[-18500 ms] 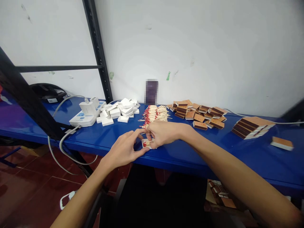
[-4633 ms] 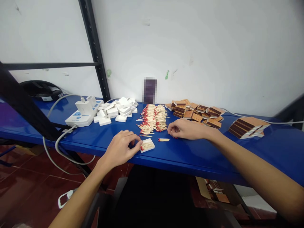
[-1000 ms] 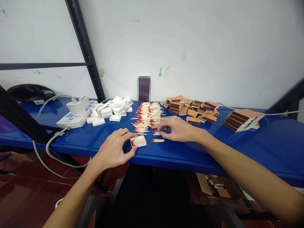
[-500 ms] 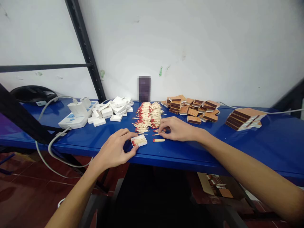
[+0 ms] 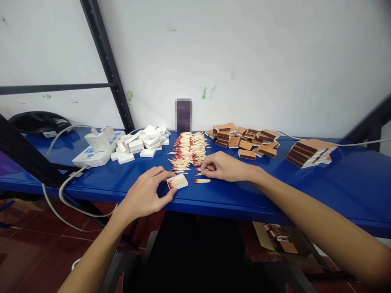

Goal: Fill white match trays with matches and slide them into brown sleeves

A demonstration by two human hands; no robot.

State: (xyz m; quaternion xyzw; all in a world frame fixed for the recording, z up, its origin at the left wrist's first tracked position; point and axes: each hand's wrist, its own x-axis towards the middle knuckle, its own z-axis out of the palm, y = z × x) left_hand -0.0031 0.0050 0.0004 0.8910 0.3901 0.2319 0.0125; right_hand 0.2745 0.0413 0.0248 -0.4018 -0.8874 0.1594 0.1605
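My left hand (image 5: 149, 191) grips a small white matchbox tray (image 5: 184, 185) between thumb and fingers at its left end. Several red-headed matches (image 5: 176, 182) lie inside the tray, which rests on the blue table. To its right, my right hand (image 5: 224, 166) is closed in a pinch at the near edge of the big match pile (image 5: 187, 152). A match (image 5: 198, 175) pokes out by its fingertips; how many the fingers hold is hidden. Just below that hand lies a neat row of matches (image 5: 203, 181), heads to the left.
White empty-looking trays (image 5: 139, 143) are heaped at back left, beside a power strip (image 5: 91, 156) with chargers and cables. Brown matchbox sleeves (image 5: 244, 144) lie piled at back right. A stack of matchboxes (image 5: 308, 152) stands further right. Below the table is an open carton (image 5: 264, 236).
The whole view has shifted slightly. Both hands keep nearly the same places, the left still on the tray and the right still pinching by the match pile.
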